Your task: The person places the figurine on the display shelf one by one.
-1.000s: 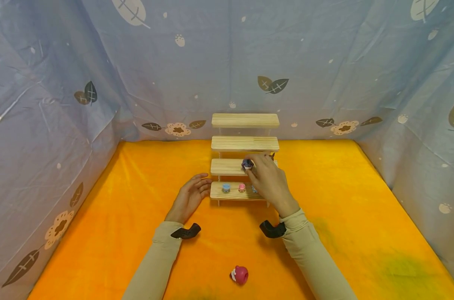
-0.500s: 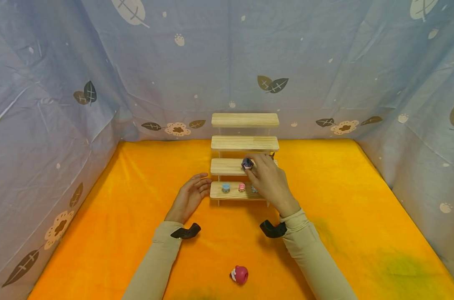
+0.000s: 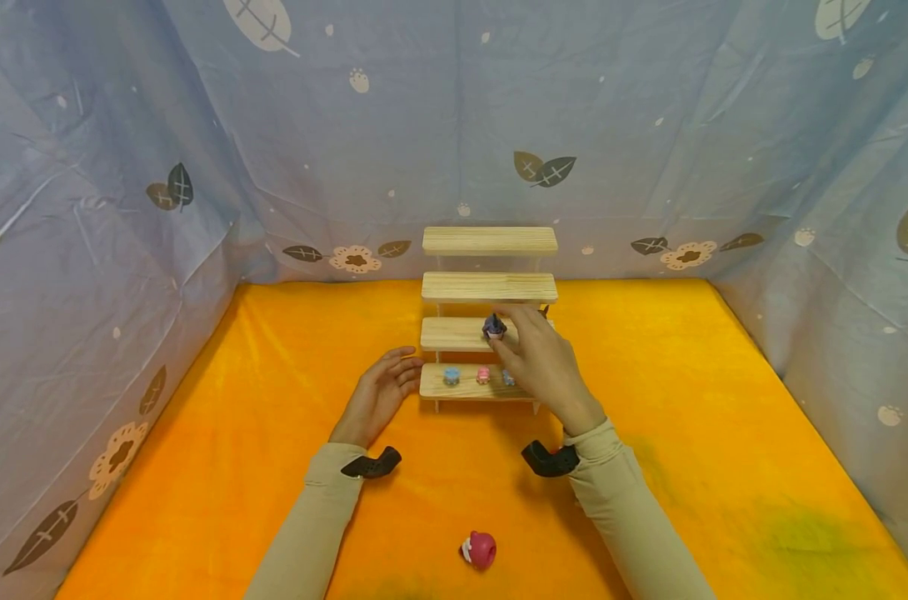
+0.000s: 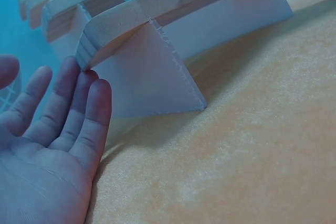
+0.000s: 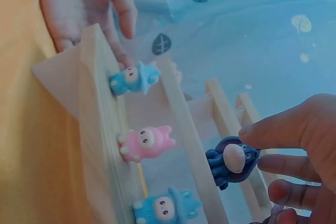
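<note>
Nearest the person, a dark pink toy [image 3: 481,551] is lying on its side on the orange cloth [image 3: 311,350], between the two forearms; no hand is touching it. A bit farther on, the left hand [image 3: 377,396] is staying in the same spot, palm turned inward and fingers loosely stretched; it is holding nothing, and its fingertips are resting by the near end of the lowest shelf [image 3: 435,388]. On that shelf, between the hands, a first blue toy [image 3: 451,377], a small pink toy [image 3: 484,375] and a second blue toy [image 3: 508,377] are standing in a row; a little more of the last one is showing now, because the right hand [image 3: 540,354] is moving a tiny bit to the right.

That hand is changing its hold; its thumb and finger are easing apart around the dark blue toy [image 3: 494,327], which is standing up on the second shelf [image 3: 446,333], just left of them; so the toy is probably staying up by itself now. The right arm is slanting inward, with the hand reaching over the steps; whether a fingertip is still brushing the toy is hard to tell. Behind that hand, a dark pointed tip [image 3: 546,312] is poking out; past both hands, the third shelf [image 3: 484,287] and the top shelf [image 3: 484,240] are rising toward the blue curtain [image 3: 424,108].
</note>
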A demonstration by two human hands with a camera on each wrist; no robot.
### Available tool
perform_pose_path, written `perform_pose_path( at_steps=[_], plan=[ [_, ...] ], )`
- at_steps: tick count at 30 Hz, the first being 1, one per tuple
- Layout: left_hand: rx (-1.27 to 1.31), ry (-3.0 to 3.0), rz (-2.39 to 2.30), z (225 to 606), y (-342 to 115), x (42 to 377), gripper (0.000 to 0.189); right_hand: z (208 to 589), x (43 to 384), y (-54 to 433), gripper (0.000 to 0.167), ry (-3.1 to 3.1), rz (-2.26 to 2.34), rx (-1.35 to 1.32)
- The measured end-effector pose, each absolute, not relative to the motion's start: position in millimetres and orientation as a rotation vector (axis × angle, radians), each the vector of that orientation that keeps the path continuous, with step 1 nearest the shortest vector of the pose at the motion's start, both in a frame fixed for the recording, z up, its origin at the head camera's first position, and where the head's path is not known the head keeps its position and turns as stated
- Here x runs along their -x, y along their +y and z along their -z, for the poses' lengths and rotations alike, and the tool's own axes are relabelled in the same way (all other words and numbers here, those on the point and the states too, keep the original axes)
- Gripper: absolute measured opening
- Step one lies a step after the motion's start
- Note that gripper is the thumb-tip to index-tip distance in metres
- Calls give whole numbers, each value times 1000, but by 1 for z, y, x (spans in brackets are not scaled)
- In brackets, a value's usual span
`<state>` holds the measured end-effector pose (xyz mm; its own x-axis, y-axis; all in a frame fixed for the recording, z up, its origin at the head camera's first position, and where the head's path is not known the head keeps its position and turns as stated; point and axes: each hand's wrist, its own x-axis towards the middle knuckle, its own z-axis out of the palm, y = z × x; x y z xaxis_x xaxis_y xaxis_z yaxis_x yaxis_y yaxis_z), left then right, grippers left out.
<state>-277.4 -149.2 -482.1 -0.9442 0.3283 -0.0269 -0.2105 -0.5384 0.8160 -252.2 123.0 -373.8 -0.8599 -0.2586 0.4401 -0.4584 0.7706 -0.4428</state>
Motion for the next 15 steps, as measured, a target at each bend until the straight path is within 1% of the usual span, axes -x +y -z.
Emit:
perform_pose_path(
  at_steps=[7, 15],
  plan=[
    [-189, 1317, -2500, 482, -150, 277, 38, 371, 252, 125, 48, -2621, -822, -553],
    [-208, 1312, -2503, 483, -150, 278, 37, 378, 256, 124, 39, -2618, -733, -586]
  ],
)
